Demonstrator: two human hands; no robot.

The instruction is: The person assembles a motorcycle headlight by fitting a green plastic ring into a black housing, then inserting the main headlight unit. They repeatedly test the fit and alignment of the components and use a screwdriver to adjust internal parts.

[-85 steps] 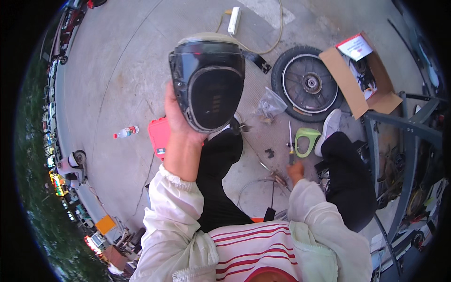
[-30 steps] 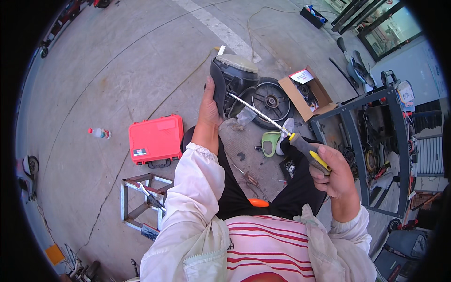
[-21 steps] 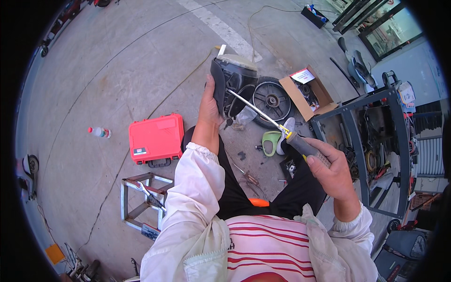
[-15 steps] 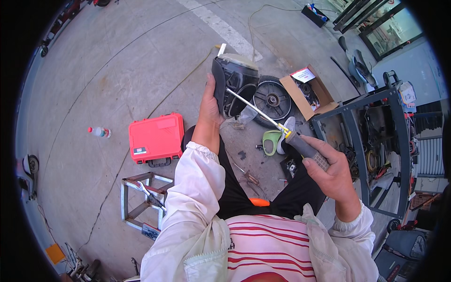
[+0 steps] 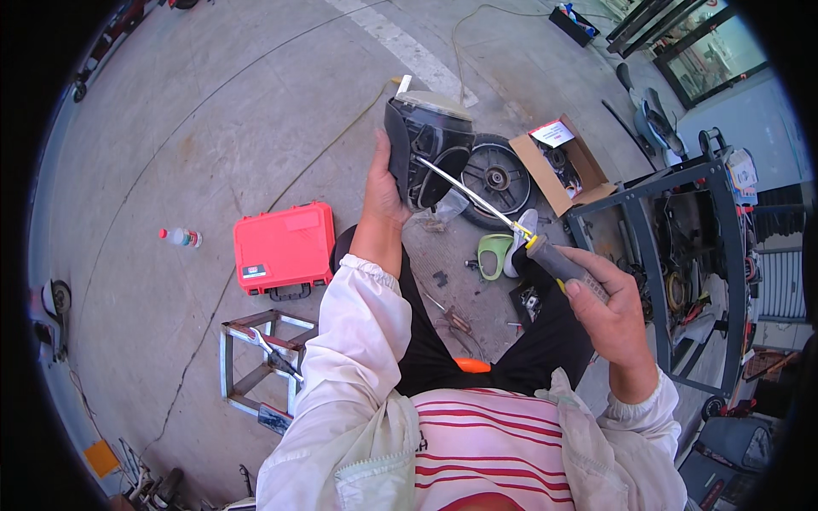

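Observation:
My left hand is closed around the left side of a black headlight unit, holding it up in front of me with its pale lens facing away. Its fingertips are hidden behind the housing. In my right hand is a long screwdriver with a grey handle and a yellow collar. The shaft slants up and left, and its tip meets the back of the housing, among the black recesses. What the tip touches inside is too small to make out.
On the floor are a red tool case, a wheel, an open cardboard box, a green slipper and a metal-framed stool. A bottle lies further left. A dark metal rack stands at my right.
My right hand has shifted slightly right, with its fingers resettled on the screwdriver handle. The headlight unit has moved only slightly, and the tip stays against it.

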